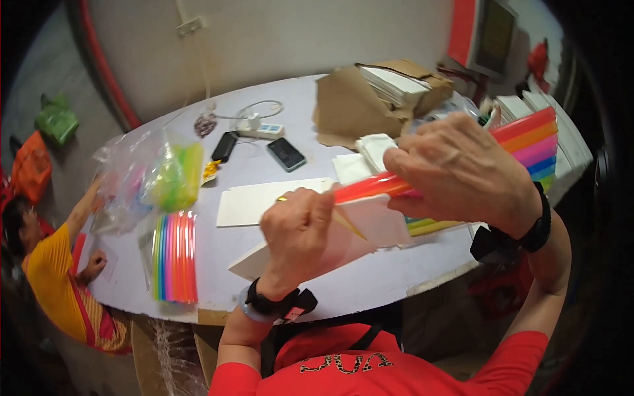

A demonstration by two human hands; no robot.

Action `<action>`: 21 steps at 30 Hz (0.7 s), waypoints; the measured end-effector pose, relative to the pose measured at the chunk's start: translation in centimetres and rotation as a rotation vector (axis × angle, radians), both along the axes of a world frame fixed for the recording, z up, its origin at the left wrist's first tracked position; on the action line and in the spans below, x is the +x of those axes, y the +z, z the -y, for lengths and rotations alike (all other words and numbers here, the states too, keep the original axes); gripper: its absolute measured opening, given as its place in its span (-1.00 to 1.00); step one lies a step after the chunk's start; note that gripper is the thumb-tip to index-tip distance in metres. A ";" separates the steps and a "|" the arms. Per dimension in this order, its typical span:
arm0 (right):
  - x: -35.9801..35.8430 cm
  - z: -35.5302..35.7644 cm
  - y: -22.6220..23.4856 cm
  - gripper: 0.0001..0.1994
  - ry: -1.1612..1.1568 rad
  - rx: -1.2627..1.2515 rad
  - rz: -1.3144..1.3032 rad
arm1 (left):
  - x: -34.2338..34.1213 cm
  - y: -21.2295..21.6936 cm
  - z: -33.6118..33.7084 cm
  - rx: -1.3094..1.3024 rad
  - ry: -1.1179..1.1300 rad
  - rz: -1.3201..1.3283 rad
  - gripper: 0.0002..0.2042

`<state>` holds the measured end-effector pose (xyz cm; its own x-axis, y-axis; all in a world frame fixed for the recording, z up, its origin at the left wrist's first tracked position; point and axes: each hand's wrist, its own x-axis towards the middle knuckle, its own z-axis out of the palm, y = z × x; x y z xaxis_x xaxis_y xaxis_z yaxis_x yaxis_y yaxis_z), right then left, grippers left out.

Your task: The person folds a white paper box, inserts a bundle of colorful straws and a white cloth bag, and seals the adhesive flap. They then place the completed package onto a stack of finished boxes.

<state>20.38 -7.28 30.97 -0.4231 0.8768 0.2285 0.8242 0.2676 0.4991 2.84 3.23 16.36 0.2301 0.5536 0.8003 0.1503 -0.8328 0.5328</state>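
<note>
Over the pale table (389, 287), right of centre, a glossy rainbow bundle (538, 146) looks light, springy and slippery, best gripped mid-length, where the right hand (462, 175) clasps it, while the left hand (297, 224) grasps a white carton (380, 228) at the bundle's left end.

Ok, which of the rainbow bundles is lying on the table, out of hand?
The rainbow bundle on the left, just below the clear plastic bag; the other bundle is gripped in the right hand.

From mid-table (214, 274), a parcel (343, 111) sits at one o'clock, a phone (286, 154) at eleven. Held strips (533, 140) stretch between two and three.
</note>
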 end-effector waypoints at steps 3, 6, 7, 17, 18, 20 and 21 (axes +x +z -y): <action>-0.2 -0.1 -1.7 -0.74 0.279 0.246 -0.007 | 0.0 -0.5 0.8 -0.027 0.021 -0.025 -0.63; -0.6 -0.4 -0.5 -0.64 0.269 0.182 -0.024 | 0.0 0.1 0.6 -0.006 0.043 0.022 -0.65; -1.3 -0.5 0.7 -0.59 0.217 0.097 -0.021 | -0.9 0.7 0.5 0.009 0.121 0.030 -0.65; -3.8 -0.7 3.0 -0.61 0.152 0.086 0.097 | 1.2 1.2 1.7 -0.156 -0.091 0.333 -0.67; -5.3 -0.2 3.3 -0.61 0.119 0.088 0.158 | 1.3 0.9 1.5 -0.171 -0.122 0.332 -0.67; -5.9 0.0 3.8 -0.60 0.059 0.068 0.229 | 1.1 0.6 1.4 -0.138 -0.181 0.355 -0.67; -5.8 -0.1 4.3 -0.58 0.173 0.022 0.170 | 1.0 0.5 1.5 -0.126 -0.221 0.367 -0.67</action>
<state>14.60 -7.16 35.25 -0.6007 0.7834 0.1595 0.6703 0.3848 0.6345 3.79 1.70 16.89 0.0673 0.6219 0.7802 -0.2418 -0.7485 0.6175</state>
